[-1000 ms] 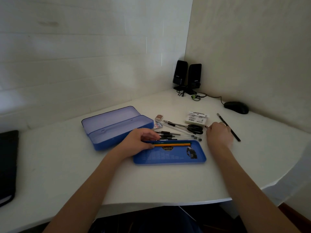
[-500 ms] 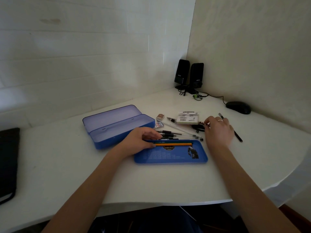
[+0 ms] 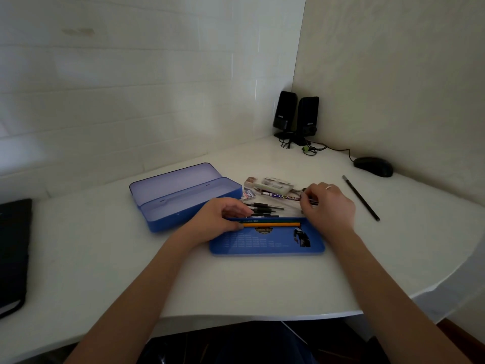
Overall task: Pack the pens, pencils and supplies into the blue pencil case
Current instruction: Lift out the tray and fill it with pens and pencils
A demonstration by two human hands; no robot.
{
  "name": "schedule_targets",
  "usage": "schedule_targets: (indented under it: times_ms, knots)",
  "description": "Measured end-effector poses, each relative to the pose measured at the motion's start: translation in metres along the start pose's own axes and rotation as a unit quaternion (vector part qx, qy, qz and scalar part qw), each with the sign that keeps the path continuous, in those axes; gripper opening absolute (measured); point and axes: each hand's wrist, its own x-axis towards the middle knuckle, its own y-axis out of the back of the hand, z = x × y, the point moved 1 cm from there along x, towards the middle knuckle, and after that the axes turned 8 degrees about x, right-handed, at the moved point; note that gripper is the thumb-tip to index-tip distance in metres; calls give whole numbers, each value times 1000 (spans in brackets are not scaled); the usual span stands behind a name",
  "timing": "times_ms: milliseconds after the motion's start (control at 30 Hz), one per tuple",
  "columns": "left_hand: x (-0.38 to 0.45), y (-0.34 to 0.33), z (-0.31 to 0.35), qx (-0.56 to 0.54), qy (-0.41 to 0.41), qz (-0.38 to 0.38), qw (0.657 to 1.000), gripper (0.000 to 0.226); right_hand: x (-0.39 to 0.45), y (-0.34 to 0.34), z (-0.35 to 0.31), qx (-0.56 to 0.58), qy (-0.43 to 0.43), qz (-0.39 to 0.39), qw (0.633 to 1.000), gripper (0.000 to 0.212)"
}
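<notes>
Left hand (image 3: 223,219): rests at the left end of the blue tray, fingers curled, thumb and fingertips pinching the ends of the yellow pencil (image 3: 271,224) and the green pencil (image 3: 258,221).
Right hand (image 3: 328,206): knuckles up over the loose supplies behind the tray, fingers bent down onto a patterned pen (image 3: 278,196); whether it truly grips the pen I cannot tell. A ring shows on one finger.
Blue tray (image 3: 266,245): flat part of the case, lying on the desk (image 3: 236,282) in front of the person; the two pencils lie along its far edge, and a printed picture shows near its right end.
Blue pencil case (image 3: 183,198): open, lid tipped back, standing left of and behind the tray; its pale inside holds nothing that I can see.
Black pens (image 3: 263,208): several lying side by side between the two hands, just behind the tray.
Erasers and small packets (image 3: 273,185): clustered at the far side of the pile, near the case's right end; details blurred.
Black pencil (image 3: 361,198): alone on the desk, right of the right hand, apart from it.
Speakers (image 3: 296,118): two, black, in the corner.
Mouse (image 3: 373,166): black, by the right wall.
Black folder (image 3: 11,256): at the desk's left edge.
</notes>
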Motion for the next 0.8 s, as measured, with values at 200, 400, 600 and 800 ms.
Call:
schedule_targets:
  times_ms: [200,400,600,800]
  knots:
    - [0,0,0,-7,-3,-5,1000,35,-2,1,-9,99,79,-7,992,16]
    - [1,3,-4,-38,20,-12,999,33,-1,-2,-18,206,108,-95,968,16]
    - [2,11,-9,-60,22,-51,997,41,-12,3,-27,212,134,-184,950,7]
    - [-4,13,-1,-73,-6,-103,992,46,-21,1,-34,177,178,-193,949,16]
